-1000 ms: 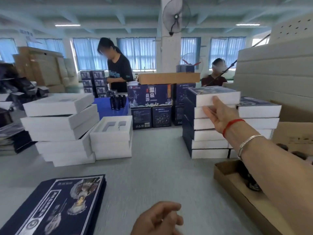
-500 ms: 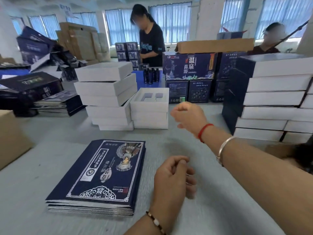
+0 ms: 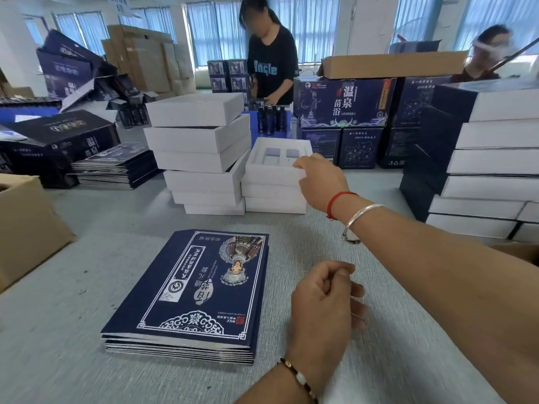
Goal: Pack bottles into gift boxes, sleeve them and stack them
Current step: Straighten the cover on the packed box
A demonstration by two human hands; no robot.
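Foam-lined tray (image 3: 277, 158) tops the short white stack at 12 o'clock, right hand (image 3: 319, 177) pinching its near corner. Left hand (image 3: 320, 298) hovers loosely curled, holding nothing. A 1-corner lift may tilt the tray and drag the stack (image 3: 274, 199).

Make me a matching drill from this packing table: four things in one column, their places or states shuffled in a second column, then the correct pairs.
Things
1. right hand
2. left hand
3. flat navy sleeves
4. dark bottles

Places or states
A. stacked flat on the near table
B. standing upright on the blue surface at the back
C. loosely curled over the table, holding nothing
D. at the rim of the top white foam tray

Pairs: 1-D, 2-C, 3-A, 4-B
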